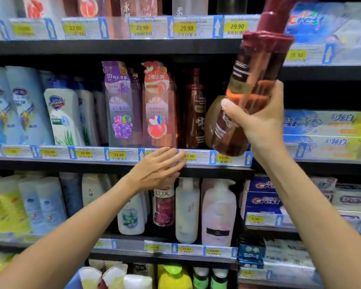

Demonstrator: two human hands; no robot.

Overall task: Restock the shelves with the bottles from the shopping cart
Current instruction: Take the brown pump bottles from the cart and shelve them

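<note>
My right hand (258, 124) grips a tall reddish-brown bottle (252, 80) with a dark red pump cap, tilted and raised in front of the middle shelf (121, 163) at its right end. A second amber bottle (212, 124) shows just behind its lower part. On the shelf beside it stands a matching dark brown bottle (194, 109). My left hand (158, 167) is open, fingers straight, resting against the shelf's price rail below a pink refill pouch (157, 105). The shopping cart is out of view.
A purple pouch (121, 103) and white Safeguard bottles (61, 117) fill the middle shelf to the left. Lux and white pump bottles (186, 209) stand on the shelf below. Toothpaste boxes (325, 126) fill the unit to the right. More bottles stand on the top shelf (113, 46).
</note>
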